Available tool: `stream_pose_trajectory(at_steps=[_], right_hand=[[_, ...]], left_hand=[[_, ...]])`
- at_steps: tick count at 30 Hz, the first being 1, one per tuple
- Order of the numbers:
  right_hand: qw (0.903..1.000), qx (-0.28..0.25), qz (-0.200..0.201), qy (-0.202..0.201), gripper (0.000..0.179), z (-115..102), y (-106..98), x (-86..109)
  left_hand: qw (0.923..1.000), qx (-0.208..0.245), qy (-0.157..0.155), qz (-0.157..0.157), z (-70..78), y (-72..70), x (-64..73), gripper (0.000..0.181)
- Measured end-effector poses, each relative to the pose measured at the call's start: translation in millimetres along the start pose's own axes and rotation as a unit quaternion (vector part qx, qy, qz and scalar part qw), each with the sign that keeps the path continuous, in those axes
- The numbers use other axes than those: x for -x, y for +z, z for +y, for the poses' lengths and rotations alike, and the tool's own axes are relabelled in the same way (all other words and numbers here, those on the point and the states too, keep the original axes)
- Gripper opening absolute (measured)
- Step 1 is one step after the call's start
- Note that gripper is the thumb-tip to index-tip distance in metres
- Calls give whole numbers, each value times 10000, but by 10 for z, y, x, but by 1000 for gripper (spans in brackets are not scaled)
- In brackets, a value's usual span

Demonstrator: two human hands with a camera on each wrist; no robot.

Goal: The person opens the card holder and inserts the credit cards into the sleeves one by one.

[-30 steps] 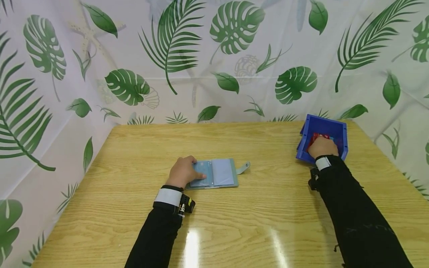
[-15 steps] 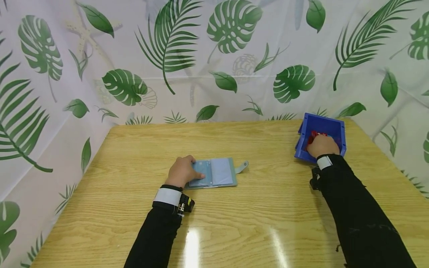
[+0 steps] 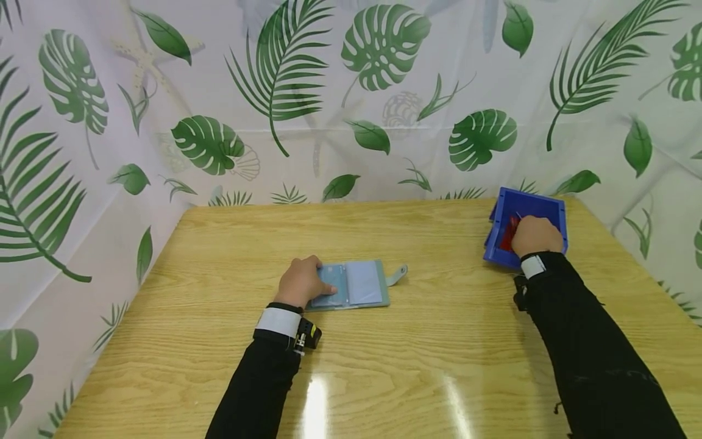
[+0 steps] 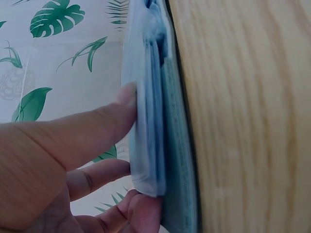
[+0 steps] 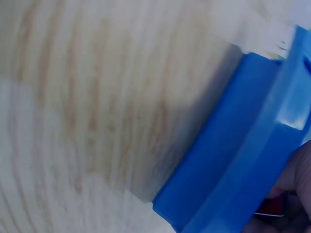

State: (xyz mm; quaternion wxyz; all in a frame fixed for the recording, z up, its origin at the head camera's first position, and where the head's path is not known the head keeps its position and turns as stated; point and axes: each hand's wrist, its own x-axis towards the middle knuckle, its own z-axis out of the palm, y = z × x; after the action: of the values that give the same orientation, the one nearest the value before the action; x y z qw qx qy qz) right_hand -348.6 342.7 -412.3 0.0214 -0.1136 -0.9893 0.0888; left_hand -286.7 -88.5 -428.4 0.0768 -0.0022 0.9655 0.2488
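Album: one pale blue flat wallet-style album with sheeny, plastic-looking pages (image 3: pixel 353 284), lying spread on the light wood-grain bench (image 3: pixel 428 347), left of centre.
Strap: pale blue-green closing tab with a round stud (image 3: pixel 397 274), unfastened, jutting from the album's right edge.
Left grip (image 3: pixel 300 283): bare hand, thumb laid on the left page, other fingers at its outer edge – pinching the album's left side.
Bin: one deep blue rigid plastic bin (image 3: pixel 532 204), far right of the bench, well apart from the album.
Bin contents: glossy red item or items (image 3: pixel 507 235), partly covered by the hand; count not determinable.
Right grip (image 3: pixel 538 235): bare hand inside the bin, fingers mostly hidden; red shows beside them in the right wrist view, but whether anything is held cannot be told.
Done: album unfastened and spread; right hand in the bin.
Left: red contents not yet out of the bin; album not yet closed – what the pages contain cannot be made out.
Writing: no brand or label legible; faint marks on the black right sleeve (image 3: pixel 592 347), unreadable.
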Motion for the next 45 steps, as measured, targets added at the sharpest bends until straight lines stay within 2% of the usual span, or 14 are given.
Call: stream_pose_trajectory(at_steps=[5,7,10,13,18,21,26,28,30,33,36,41,45], right_hand=[[9981,-515,327,43,29,40,-89,-19],[9952,-772,604,48,28,0,-128,-32],[9854,-1302,1096,31,29,-156,-222,-24],[9679,-1978,1546,-153,33,-370,-354,30],[9463,-2720,1565,-772,33,-795,-588,208],[9370,-2985,1338,-1226,30,-1074,-683,382],[9156,-3334,871,-2072,24,-1491,-690,691],[9075,-3416,672,-2350,22,-1633,-651,804],[9012,-3510,458,-2499,19,-1752,-600,915],[8881,-3820,5,-2555,20,-1879,-509,1061],[8805,-4015,-354,-2496,21,-1968,-432,1182],[8782,-3982,-313,-2631,22,-2051,-374,1287],[8733,-4010,-326,-2748,28,-2075,-366,1302]], left_hand=[[10000,22,-22,34,5,-1,-12,65],[10000,29,-60,36,-1,3,-10,66],[9999,-3,-109,55,-12,1,9,66],[9999,-57,-100,104,-17,-8,46,64],[9991,-37,174,377,26,-16,111,57],[9960,338,544,626,119,-35,153,50],[9798,1089,1418,896,335,-117,242,40],[9699,1454,1716,934,421,-157,279,38],[9584,1954,1881,892,502,-194,313,37],[9408,2562,2014,932,597,-239,365,36],[9314,2772,2051,1169,656,-270,425,31],[9225,2791,2055,1699,673,-281,476,21],[9121,2839,2178,2000,658,-294,471,16]])
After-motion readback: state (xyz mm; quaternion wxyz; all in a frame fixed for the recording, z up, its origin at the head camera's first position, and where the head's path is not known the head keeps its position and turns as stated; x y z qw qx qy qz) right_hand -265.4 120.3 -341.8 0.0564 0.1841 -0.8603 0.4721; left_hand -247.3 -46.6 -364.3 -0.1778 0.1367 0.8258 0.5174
